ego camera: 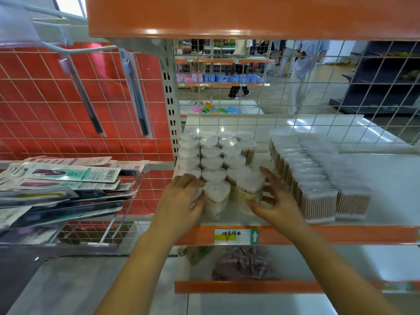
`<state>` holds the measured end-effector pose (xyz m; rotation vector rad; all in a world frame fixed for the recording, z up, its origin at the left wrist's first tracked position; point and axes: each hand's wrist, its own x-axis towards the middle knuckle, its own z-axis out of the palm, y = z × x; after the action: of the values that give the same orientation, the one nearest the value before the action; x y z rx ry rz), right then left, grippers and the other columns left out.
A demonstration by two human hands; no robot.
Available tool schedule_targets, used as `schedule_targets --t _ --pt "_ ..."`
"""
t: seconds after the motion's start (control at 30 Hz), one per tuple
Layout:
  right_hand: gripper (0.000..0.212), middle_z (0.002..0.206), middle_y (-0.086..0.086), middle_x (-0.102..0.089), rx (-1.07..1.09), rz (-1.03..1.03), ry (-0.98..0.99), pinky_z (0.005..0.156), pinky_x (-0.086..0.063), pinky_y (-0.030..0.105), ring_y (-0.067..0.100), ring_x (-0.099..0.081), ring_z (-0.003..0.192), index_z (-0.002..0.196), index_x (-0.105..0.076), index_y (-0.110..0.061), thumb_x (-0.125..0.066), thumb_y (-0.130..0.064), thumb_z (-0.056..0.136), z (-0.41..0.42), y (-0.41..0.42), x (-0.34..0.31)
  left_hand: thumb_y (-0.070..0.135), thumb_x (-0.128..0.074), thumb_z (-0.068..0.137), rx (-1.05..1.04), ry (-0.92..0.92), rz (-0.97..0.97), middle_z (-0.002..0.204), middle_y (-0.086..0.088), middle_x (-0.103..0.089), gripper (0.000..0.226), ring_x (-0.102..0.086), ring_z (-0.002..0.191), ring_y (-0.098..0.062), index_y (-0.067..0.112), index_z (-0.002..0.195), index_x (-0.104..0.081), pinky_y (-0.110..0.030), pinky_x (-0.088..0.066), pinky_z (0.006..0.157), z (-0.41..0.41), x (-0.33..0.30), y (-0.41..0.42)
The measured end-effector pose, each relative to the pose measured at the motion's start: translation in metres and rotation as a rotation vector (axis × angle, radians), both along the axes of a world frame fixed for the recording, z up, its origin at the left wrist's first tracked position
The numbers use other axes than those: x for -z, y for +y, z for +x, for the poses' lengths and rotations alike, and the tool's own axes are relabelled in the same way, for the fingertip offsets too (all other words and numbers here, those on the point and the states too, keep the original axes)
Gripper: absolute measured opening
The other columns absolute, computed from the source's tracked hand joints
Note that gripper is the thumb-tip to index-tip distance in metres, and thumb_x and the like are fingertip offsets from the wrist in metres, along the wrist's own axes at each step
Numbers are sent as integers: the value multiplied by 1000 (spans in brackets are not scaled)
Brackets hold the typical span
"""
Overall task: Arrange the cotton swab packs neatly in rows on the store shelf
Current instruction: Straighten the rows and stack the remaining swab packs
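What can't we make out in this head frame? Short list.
- Left hand: its fingers cover the front-left tub; whether they grip it is unclear.
- Tub at the right hand: label too blurred to read.
- Flat packs: blurred, count per row unclear.
- Price tag: print too small to read.
- Bag on the lower shelf: blurred, contents unknown.

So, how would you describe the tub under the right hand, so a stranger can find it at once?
Look at the white shelf with the orange front edge. On its left stands a block of heart-shaped tubs. The tub is at the block's front right corner, held by the right hand, the only one showing a yellow label.
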<state>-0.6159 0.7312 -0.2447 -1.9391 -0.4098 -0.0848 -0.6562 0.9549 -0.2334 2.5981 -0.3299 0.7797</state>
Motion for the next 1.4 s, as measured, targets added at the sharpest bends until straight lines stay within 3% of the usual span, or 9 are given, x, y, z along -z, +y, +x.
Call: schedule_targets --t 0.27,0.4,0.67,0.77,0.87,1.03,1.13,1.33,1.4 --pt "76 114 -23 -47 -9 -31 -70 91 -42 23 10 -52 108 118 -27 -51 -74 -10 75 2 11 29 18 -45 76 8 -22 15 78 -10 -65 30 -59 70 -28 3 76 -71 -30 -50 62 2 6 0" --pt "79 127 -6 -49 17 -47 -36 96 -45 31 12 -51 112 129 -21 -45 -74 -18 76 5 11 34 18 -45 78 -1 10 4 79 -9 -66 32 -61 72 -28 2 79 -72 -30 -50 65 0 5 -1" --pt "87 137 -1 -45 55 -114 -30 99 -44 37 15 -49 119 143 -18 -35 -73 -28 77 9 11 41 19 -45 79 -28 46 25 83 -7 -66 31 -60 77 -26 4 86 -72 -29 -48 68 -2 7 -3" --pt "89 138 -2 -46 24 -134 -43 102 -40 32 12 -44 124 141 -17 -40 -70 -47 71 8 9 41 20 -44 79 -39 72 92 87 -8 -66 33 -60 79 -26 5 91 -71 -33 -52 70 -1 6 -4" --pt "72 129 -8 -48 48 -70 -104 94 -36 14 5 -45 117 133 -26 -44 -54 -60 68 4 7 31 22 -41 78 -50 109 124 92 -9 -67 38 -61 82 -30 6 97 -70 -39 -54 70 2 2 -7" --pt "37 114 -3 -56 180 -68 -284 83 -36 15 14 -53 106 122 -51 -23 -58 -25 85 24 2 3 24 -41 77 -17 56 112 89 -8 -67 38 -63 78 -28 8 96 -69 -34 -51 64 23 -18 -26" --pt "27 112 8 -61 245 -130 -300 80 -36 19 14 -53 96 113 -60 -6 -58 -3 86 48 10 -19 20 -49 87 -4 82 124 111 -8 -63 32 -57 101 -28 10 114 -62 -37 -45 82 46 -32 -43" --pt "42 118 9 -60 382 -125 -43 74 -37 17 17 -55 97 123 -54 -9 -60 -8 81 123 16 -31 15 -49 92 -6 234 24 124 -8 -55 35 -48 117 -24 12 126 -53 -34 -39 97 93 -37 -57" --pt "53 126 12 -55 368 -194 36 84 -41 26 24 -54 109 130 -47 -8 -63 -9 80 144 14 -25 16 -48 92 -34 272 93 126 -9 -54 34 -48 117 -24 12 126 -53 -35 -40 97 101 -34 -59"
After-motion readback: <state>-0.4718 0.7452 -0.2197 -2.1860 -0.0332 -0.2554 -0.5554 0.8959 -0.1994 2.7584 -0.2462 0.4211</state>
